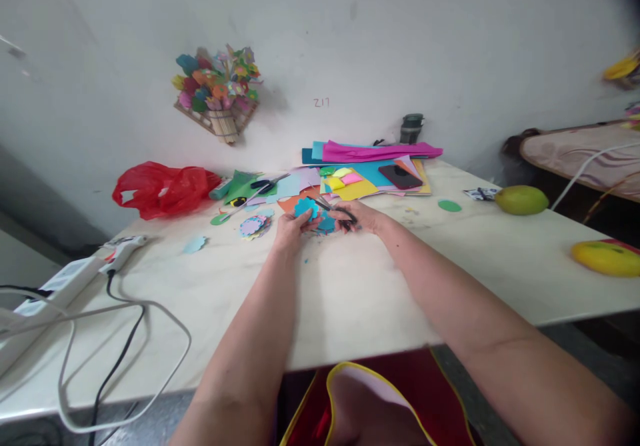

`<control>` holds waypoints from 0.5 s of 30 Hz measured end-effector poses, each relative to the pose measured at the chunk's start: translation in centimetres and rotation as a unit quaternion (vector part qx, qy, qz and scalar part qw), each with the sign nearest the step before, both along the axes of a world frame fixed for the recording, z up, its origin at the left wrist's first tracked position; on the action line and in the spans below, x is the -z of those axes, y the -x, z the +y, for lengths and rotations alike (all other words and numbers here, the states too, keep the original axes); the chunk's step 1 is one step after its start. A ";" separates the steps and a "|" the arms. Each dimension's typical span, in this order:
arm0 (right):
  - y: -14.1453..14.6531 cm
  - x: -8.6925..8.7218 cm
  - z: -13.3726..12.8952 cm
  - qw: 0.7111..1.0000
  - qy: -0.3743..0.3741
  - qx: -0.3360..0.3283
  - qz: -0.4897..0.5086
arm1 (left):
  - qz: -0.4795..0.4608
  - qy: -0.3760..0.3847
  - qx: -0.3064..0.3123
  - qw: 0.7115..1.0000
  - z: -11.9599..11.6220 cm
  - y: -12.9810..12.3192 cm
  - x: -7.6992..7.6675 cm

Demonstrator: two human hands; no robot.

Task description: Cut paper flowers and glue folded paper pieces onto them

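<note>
One marble-look tabletop is loaded with seemingly uncut colored sheets. Red plastic bag's contents can't be told; craft flowers are held in a bamboo vase. Black scissors are gripped by the right hand, stacked scalloped cutouts look pretty much done, and mid-table a blue cutout, probably nearly trimmed, is pinched by the left hand.

Pale wall behind a marbled white table

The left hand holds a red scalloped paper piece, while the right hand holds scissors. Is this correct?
Not quite: the scalloped paper piece in the left hand is blue, not red, as the head view shows; the right hand does hold scissors.
</note>
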State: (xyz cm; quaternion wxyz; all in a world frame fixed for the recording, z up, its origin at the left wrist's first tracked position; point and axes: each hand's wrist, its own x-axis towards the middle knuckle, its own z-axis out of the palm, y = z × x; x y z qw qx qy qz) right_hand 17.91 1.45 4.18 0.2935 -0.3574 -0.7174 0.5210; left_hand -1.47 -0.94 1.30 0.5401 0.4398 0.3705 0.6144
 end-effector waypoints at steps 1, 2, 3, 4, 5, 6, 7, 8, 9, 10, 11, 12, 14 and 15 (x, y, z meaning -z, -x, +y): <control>0.0 -0.1 -0.1 1.000 0.000 -0.010 -0.007 | -0.004 0.000 -0.002 1.000 0.0 0.0 -0.1; 0.0 -0.2 -0.2 1.000 0.002 -0.018 -0.012 | -0.009 -0.001 -0.004 1.000 -0.1 0.0 -0.1; 0.0 -0.4 -0.4 1.000 0.006 -0.024 -0.016 | -0.014 -0.002 -0.007 1.000 -0.2 0.0 -0.2; 0.0 -0.6 -0.6 0.999 0.010 -0.028 -0.018 | -0.019 -0.002 -0.010 1.000 -0.3 0.0 -0.3; 0.0 -0.7 -0.8 0.999 0.012 -0.029 -0.021 | -0.024 -0.003 -0.013 1.000 -0.3 0.0 -0.3; 0.0 -0.9 -1.0 0.999 0.011 -0.031 -0.024 | -0.027 -0.003 -0.015 1.000 -0.4 -0.1 -0.4; 0.0 -1.0 -1.1 0.999 0.009 -0.033 -0.028 | -0.031 -0.003 -0.016 0.999 -0.5 -0.1 -0.4; 0.0 -1.0 -1.1 0.999 0.006 -0.036 -0.031 | -0.035 -0.005 -0.018 0.999 -0.5 -0.1 -0.4; 0.0 -0.9 -1.1 0.999 0.005 -0.040 -0.032 | -0.041 -0.005 -0.019 0.999 -0.5 -0.2 -0.5; 0.0 -0.8 -1.0 0.999 0.004 -0.044 -0.031 | -0.048 -0.006 -0.019 0.999 -0.5 -0.2 -0.5; 0.0 -0.6 -0.9 0.998 0.005 -0.048 -0.029 | -0.055 -0.005 -0.018 0.998 -0.5 -0.2 -0.5; 0.0 -0.5 -0.8 0.998 0.005 -0.050 -0.026 | -0.062 -0.006 -0.018 0.998 -0.4 -0.2 -0.5; 0.1 -0.1 -0.6 0.999 0.007 -0.045 -0.022 | -0.073 -0.006 -0.018 0.997 -0.4 -0.2 -0.5; 0.2 0.0 -0.6 0.999 0.008 -0.040 -0.021 | -0.078 -0.006 -0.019 0.997 -0.4 -0.3 -0.5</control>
